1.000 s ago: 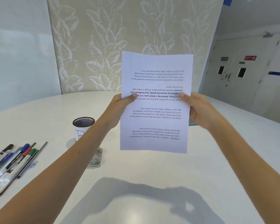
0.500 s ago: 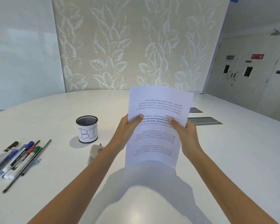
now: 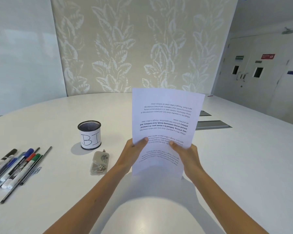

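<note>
white table (image 3: 243, 166), bearing everything below. printed sheet (image 3: 166, 119): held off the table, to the right of the mesh pen cup (image 3: 90, 135) and well apart from it. the long axis runs up and away from the person, the top leaning back a little. the printed face is toward the camera, but the lines read upside down, so the head of the page points down toward the person. whether the lower edge touches the table cannot be told, nor whether this is one leaf or several. left hand (image 3: 132, 154) and right hand (image 3: 188, 157): each pinches a side edge of the lower half, thumb on the printed face, fingers behind. progress, as judged: the lifting is done and the grip is secure on both sides; laying the sheet down, or turning it to read upright, is not yet done. the metal punch (image 3: 100, 162) lies just on the person's side of the cup, untouched. the marker pens (image 3: 19, 166) lie in a row to the cup's left.
</note>
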A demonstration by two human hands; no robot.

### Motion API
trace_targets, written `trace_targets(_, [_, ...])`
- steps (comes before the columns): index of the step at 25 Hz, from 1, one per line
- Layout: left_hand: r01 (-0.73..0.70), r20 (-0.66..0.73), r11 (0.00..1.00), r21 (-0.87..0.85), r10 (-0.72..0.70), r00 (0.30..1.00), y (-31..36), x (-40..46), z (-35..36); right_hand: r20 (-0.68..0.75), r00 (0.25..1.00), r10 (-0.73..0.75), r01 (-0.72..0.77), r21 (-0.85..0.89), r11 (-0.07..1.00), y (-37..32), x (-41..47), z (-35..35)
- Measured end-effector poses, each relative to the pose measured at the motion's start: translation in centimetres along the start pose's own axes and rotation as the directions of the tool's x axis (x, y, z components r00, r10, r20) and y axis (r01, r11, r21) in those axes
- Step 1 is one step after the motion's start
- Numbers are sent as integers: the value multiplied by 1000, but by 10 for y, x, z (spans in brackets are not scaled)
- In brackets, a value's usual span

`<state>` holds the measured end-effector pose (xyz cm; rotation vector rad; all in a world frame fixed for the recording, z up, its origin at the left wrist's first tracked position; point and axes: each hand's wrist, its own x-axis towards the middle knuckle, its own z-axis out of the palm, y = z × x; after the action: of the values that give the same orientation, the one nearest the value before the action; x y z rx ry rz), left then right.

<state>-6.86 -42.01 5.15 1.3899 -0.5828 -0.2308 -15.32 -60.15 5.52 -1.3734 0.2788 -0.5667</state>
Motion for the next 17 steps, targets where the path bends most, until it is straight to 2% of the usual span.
trace_targets(3, [30,-21,999,22,-30,999,-11,-1,-1,41,999,9,-8,-31,999,14,-5,-2])
trace_targets(4, [-10,-47,999,41,12,999,-6,2,-2,37,999,-1,3,-57,998,10,-2,-4])
trace_targets(6, [-178,-134,972,152,198,971,14,11,-6,32,999,-21,25,-152,988,-6,10,-12])
trace_targets(8, [-326,-209,829,454,455,866,46,21,-18,63,997,-46,63,-314,947,-33,22,-24])
trace_targets(10, [-402,-171,650,645,635,753,84,30,-35,147,988,-55,119,-467,876,-64,30,-34])
trace_targets(11, [-425,-119,587,689,670,733,101,31,-43,203,978,-53,159,-552,818,-80,34,-38])
trace_targets(12, [-432,-53,551,714,658,752,117,32,-50,253,966,-50,207,-646,734,-94,38,-41])
trace_targets(14, [-404,110,539,739,494,862,136,33,-57,364,930,-45,332,-781,529,-118,45,-44])
trace_targets(16, [-335,242,618,711,231,942,142,31,-56,475,880,0,426,-790,441,-133,44,-40])
trace_targets(17, [-274,279,690,670,109,954,139,29,-55,511,860,16,459,-786,414,-137,43,-38])
